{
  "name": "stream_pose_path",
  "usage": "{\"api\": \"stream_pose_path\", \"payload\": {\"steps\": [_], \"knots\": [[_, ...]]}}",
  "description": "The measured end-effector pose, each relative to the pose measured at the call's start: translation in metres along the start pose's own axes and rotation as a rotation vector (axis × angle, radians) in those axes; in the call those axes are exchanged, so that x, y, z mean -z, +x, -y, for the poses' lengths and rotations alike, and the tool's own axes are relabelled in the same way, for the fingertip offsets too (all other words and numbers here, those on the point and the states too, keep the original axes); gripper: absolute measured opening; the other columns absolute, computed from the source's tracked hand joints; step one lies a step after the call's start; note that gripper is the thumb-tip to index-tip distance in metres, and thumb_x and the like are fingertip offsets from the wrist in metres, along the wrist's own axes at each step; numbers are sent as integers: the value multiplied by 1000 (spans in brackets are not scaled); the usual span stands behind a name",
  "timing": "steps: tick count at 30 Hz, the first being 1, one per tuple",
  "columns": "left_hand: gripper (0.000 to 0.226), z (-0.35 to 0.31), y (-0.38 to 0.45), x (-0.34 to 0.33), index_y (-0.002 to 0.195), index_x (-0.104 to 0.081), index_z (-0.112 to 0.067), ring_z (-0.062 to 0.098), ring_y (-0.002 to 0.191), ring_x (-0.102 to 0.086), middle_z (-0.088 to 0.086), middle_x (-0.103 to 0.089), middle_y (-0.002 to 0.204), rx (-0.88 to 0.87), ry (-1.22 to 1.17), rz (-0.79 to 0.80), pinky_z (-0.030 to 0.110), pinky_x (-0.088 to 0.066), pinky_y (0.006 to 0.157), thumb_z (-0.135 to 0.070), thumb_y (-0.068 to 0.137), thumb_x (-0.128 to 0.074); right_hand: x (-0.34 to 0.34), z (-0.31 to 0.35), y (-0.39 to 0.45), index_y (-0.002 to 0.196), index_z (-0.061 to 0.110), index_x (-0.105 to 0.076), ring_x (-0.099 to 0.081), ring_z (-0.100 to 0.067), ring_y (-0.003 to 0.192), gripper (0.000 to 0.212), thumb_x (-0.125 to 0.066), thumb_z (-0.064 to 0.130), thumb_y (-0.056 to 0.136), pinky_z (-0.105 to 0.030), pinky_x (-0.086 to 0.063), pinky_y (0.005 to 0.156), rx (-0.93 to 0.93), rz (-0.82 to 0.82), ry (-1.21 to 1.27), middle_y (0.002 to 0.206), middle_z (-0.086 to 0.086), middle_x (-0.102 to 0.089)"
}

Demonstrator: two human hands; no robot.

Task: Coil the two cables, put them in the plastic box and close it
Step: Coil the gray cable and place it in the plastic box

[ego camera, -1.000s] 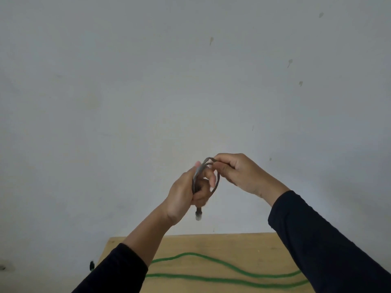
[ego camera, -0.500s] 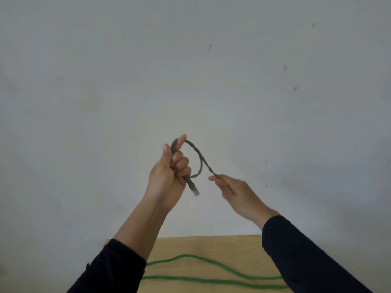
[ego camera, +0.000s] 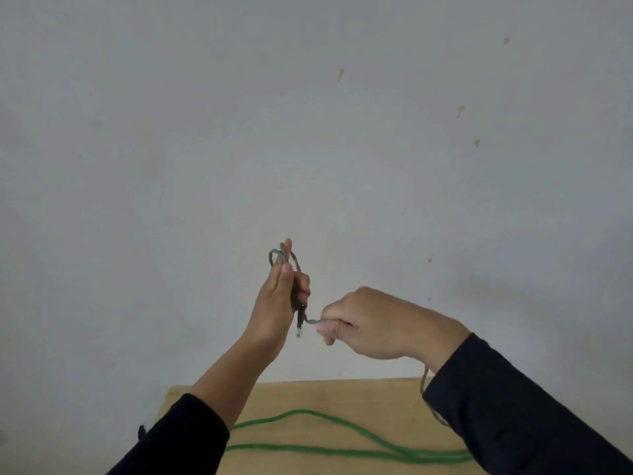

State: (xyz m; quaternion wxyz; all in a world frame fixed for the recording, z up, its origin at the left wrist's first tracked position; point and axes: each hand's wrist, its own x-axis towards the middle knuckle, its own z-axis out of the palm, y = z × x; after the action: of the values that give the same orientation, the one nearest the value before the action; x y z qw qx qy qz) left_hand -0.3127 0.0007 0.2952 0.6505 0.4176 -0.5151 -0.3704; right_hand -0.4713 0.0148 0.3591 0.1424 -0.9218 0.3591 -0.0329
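Observation:
A thin grey cable [ego camera: 295,262] is held up in front of the wall, looped over the fingers of my left hand [ego camera: 279,299], which grips the loops; its metal plug hangs just below that palm. My right hand [ego camera: 370,322] is fisted round the same cable just right of the plug, and the cable's loose length trails down behind my right wrist. A green cable [ego camera: 322,415] lies uncoiled in long curves on the wooden table [ego camera: 308,395] below. The plastic box is not in view.
A plain pale wall fills most of the view. A small dark object [ego camera: 141,431] sticks out at the table's left edge. My dark sleeves cover the table's lower corners.
My right hand has swung from beside the loop down and under to the plug's right, drawing the grey cable round my left hand. My left hand has turned, fingers now pointing up.

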Motion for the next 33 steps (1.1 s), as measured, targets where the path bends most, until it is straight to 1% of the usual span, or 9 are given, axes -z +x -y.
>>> {"api": "stream_pose_path", "payload": {"steps": [4,8,12,18,21,23,27,30,33], "knots": [[31,-17,2,10,126,-44,-40,4,47,-37,-8,-40,62,79,-424,-11,16,-39,54,-32,102,-27,6,-24,4,92,12,-64,-50,-10,66,41,-31,35,100,-28,-40,66,-137,-167,-138,66,13,-49],[26,-36,5,12,109,-53,-41,5,46,-34,-9,-35,59,73,-643,2,13,-39,51,-33,101,-29,-14,-34,7,98,13,-64,-59,-22,83,40,-32,37,99,-35,-48,78,-152,-90,-157,88,-1,-66],[30,-35,9,10,118,-48,-43,6,55,-38,-9,-40,66,44,-537,-24,19,-36,65,-30,102,-26,-41,-2,8,90,14,-57,-53,-22,76,33,-37,39,98,-32,-40,67,-22,37,-112,73,3,-54],[29,-14,-3,8,112,-50,-31,11,66,-44,-5,-48,71,2,-166,-55,27,-38,73,-20,102,-26,-12,8,4,73,12,-49,-40,-10,54,32,-43,33,96,-27,-30,51,48,-26,-32,61,5,-45],[25,-12,-6,9,103,-49,-25,12,66,-48,-2,-49,73,88,-352,-74,27,-40,75,-18,102,-26,-3,7,2,72,12,-51,-40,-11,54,33,-42,32,97,-27,-30,51,43,-50,-84,60,7,-46],[24,-16,-3,10,97,-49,-24,9,59,-47,-3,-46,70,141,-562,-104,23,-40,70,-19,102,-26,-9,5,4,76,11,-52,-42,-16,59,34,-38,32,98,-28,-30,51,13,-89,-201,61,4,-45],[23,-35,1,10,84,-52,-19,6,43,-25,-8,-27,55,262,-834,-51,14,-26,42,-21,99,-34,-26,-15,14,91,12,-60,-48,-24,70,33,-34,31,99,-31,-32,55,-98,-170,-300,73,-4,-54],[22,-46,1,10,78,-49,-18,7,41,-13,-9,-17,51,283,-875,77,14,-17,35,-22,95,-37,-41,-14,14,96,12,-61,-48,-24,71,33,-36,32,99,-31,-35,63,-47,-80,-248,75,-4,-54],[24,-42,4,8,76,-47,-19,5,39,-16,-10,-22,48,259,-781,57,15,-19,34,-21,97,-36,-49,5,9,86,12,-60,-48,-21,69,31,-41,34,97,-32,-37,64,88,4,-139,69,1,-51]]}}
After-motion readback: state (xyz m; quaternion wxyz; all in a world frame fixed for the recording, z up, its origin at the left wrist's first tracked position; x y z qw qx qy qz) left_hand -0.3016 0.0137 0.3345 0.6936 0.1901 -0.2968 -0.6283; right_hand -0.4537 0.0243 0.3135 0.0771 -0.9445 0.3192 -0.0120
